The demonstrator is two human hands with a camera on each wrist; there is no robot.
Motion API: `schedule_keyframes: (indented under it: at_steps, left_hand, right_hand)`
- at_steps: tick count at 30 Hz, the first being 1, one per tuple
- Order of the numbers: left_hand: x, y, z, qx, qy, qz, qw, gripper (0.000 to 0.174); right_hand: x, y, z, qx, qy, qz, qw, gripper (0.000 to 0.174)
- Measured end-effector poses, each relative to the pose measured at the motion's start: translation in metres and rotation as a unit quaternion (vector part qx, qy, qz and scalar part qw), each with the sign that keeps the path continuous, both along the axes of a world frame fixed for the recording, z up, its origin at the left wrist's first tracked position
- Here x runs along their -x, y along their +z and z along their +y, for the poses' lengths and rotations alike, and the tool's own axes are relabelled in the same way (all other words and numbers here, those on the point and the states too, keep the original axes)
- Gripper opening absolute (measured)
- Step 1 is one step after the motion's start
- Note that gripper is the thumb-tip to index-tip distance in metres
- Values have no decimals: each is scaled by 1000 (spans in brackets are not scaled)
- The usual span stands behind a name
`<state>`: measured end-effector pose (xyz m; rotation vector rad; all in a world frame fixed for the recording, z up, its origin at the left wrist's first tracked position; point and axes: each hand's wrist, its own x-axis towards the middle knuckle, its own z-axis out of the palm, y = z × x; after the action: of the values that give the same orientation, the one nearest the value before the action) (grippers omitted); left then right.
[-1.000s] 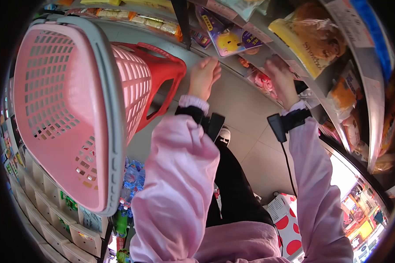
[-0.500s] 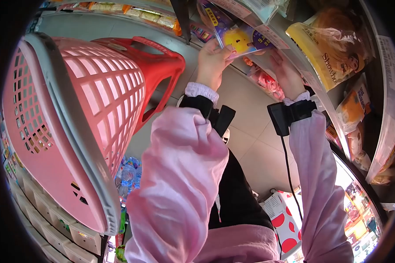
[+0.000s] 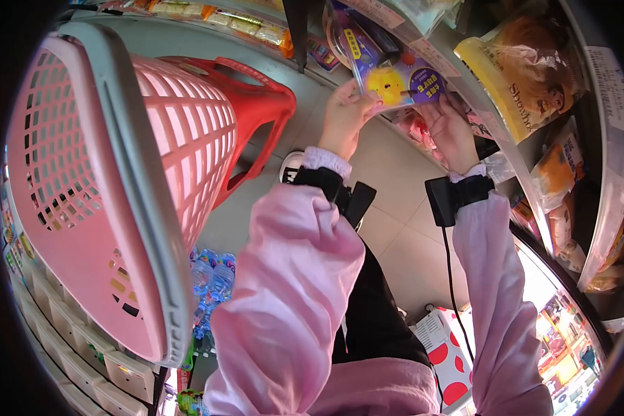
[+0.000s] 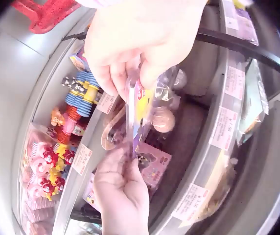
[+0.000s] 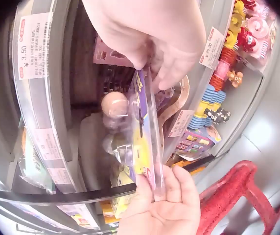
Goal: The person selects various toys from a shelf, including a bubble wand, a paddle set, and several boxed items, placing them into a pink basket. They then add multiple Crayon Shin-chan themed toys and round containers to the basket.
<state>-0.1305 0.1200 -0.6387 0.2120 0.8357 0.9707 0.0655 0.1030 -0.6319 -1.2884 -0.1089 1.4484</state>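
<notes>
A flat purple package (image 3: 387, 82) with a yellow cartoon face and a clear plastic shell is held at the shelf front. My left hand (image 3: 345, 119) pinches its near left corner, thumb on the printed face. At the opposite end, my right hand (image 3: 452, 135) has its thumb and fingers around the edge. Seen edge-on in the right wrist view, the package (image 5: 145, 129) stands between the right hand (image 5: 154, 36) above and the left hand (image 5: 163, 213) below. Behind it, clear-wrapped goods with a round peach-coloured part (image 5: 114, 104) lie on the shelf.
A pink basket (image 3: 187, 132) with a grey rim and red handle stands at the left. Shelf edges with price tags (image 4: 223, 128) run close by the hands. Bagged bread (image 3: 513, 83) sits on the right shelf; colourful toys (image 4: 71, 117) fill the lower one.
Both hands have come to the package from apart. My left hand took its near corner first, then the right closed on the other end. The package has shifted slightly toward the right.
</notes>
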Motion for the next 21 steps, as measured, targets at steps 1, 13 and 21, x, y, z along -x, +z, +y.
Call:
schedule_keyframes:
  at_steps: [1, 13, 21]
  left_hand:
    - [0, -5, 2, 4, -4, -1, 1000, 23]
    - [-8, -28, 12, -60, -13, -80, 995, 28]
    - [1, -15, 21, -32, -43, -98, 994, 25]
  right_hand:
    - [0, -2, 3, 7, -2, 5, 1000, 23]
    - [-17, -3, 11, -57, 78, 25, 995, 25]
    - [-37, -9, 16, -161, 118, 33, 979, 36]
